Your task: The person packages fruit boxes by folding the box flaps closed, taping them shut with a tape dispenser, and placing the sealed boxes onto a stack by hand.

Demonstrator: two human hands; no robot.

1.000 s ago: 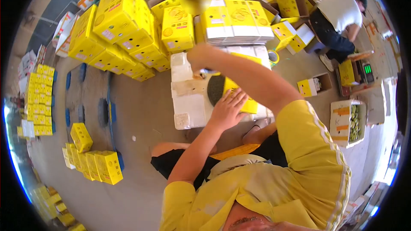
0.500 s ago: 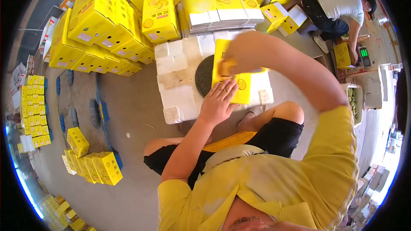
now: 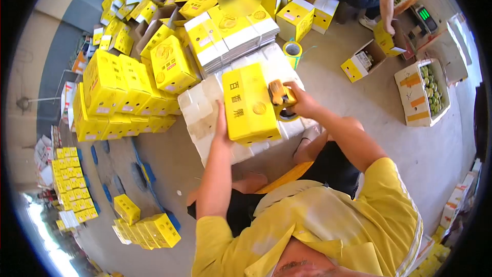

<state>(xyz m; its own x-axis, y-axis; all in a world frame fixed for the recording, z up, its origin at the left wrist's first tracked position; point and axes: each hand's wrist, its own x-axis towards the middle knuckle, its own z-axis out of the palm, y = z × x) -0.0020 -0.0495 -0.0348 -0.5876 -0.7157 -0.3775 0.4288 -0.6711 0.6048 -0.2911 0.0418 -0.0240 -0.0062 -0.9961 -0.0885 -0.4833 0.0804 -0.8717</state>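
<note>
A yellow carton point(image 3: 250, 103) with dark printed characters is in front of me, above the white foam block point(image 3: 202, 136), its printed face towards me. My left hand point(image 3: 222, 123) lies along the carton's left side, holding it, with its fingertips partly hidden. In my right hand point(image 3: 303, 101) is an orange-and-black tape dispenser point(image 3: 279, 93), close against the carton's right side. Part of a tape roll point(image 3: 288, 115) shows below the dispenser.
Bundled flat cartons point(image 3: 233, 33) lie beyond the block, beside another tape roll point(image 3: 292, 49). Stacked yellow cartons point(image 3: 105, 84) stand at left. At upper right, a co-worker's hand point(image 3: 388, 25) holds a yellow carton near a scale point(image 3: 424, 15) and a crate of green fruit point(image 3: 414, 97).
My left hand moved from the carton's top to its left side. My right hand, holding the dispenser, came down to its right side. The carton's printed face now shows fully, and the view has shifted.
</note>
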